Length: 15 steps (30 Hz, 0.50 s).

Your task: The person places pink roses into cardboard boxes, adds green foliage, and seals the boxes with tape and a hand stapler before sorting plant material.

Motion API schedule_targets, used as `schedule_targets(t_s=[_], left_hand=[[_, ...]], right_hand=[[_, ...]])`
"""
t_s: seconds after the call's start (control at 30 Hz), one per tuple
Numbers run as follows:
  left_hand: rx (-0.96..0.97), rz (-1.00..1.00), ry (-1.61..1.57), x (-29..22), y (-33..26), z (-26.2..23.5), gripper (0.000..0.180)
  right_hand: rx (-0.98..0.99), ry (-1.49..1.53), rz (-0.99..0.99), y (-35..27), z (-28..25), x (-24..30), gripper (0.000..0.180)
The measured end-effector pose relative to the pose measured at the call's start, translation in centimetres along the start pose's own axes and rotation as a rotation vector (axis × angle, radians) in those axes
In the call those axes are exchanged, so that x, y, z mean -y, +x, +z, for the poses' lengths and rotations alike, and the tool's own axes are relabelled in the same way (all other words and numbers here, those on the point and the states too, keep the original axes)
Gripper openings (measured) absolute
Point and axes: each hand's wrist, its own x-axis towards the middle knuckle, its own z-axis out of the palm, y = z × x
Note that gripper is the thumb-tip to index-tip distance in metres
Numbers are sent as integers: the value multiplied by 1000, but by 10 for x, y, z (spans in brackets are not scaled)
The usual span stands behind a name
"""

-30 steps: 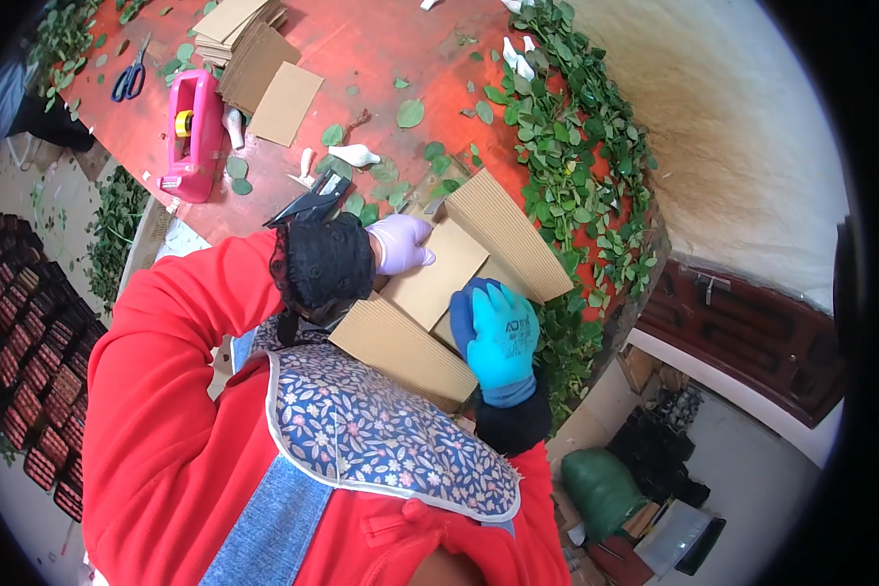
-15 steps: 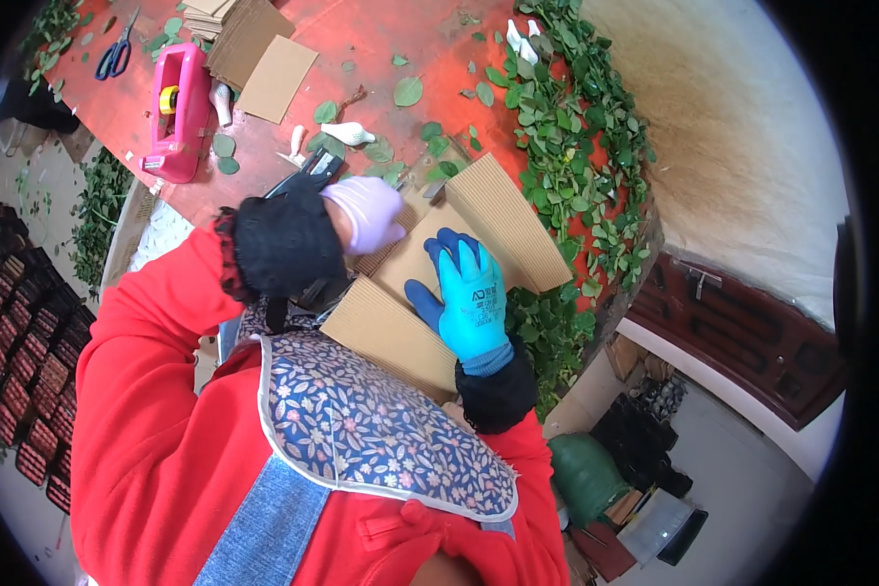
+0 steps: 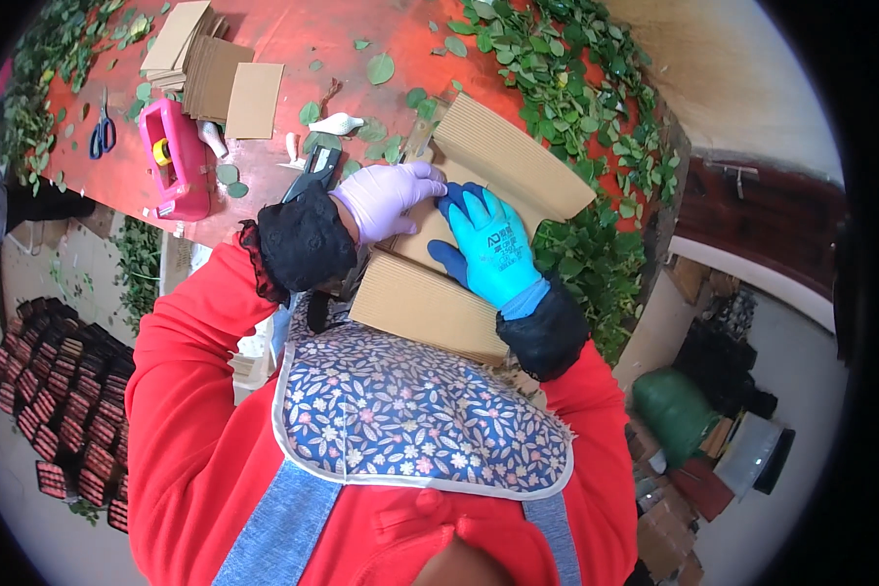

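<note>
My left hand (image 3: 389, 200), in a lilac glove, reaches over the left side of a corrugated cardboard sheet (image 3: 511, 200). Its fingers stretch toward the fingertips of the other hand, with the thumb apart. My right hand (image 3: 493, 242), in a bright blue glove with dark blue fingertips, lies spread on the sheet and presses it. Far and near of the hands, two ribbed flaps (image 3: 506, 156) (image 3: 430, 305) stand up from the sheet. Close to my left wrist is a black and grey tool (image 3: 314, 174), partly hidden by the black cuff.
On the red table stand a pink tape dispenser (image 3: 178, 161) and stacked cardboard pieces (image 3: 215, 78). Dark-handled scissors (image 3: 102, 135) lie farther left. A white bird-shaped piece (image 3: 337, 124) sits among loose leaves. Leafy green stems (image 3: 596, 107) cover the right edge.
My left hand has come down from a curled shape to stretched fingers beside my right hand. The view has shifted, and the cardboard appears a little farther right.
</note>
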Motion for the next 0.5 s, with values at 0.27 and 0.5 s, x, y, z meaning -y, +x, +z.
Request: schedule_targets(t_s=[0.27,0.5], left_hand=[[212,-189,200,-29,9,-5,64],[170,-296,426,-34,14,17,54]], right_hand=[[51,576,-81,-29,-36,17,60],[14,-199,-141,-65,-5,40,55]])
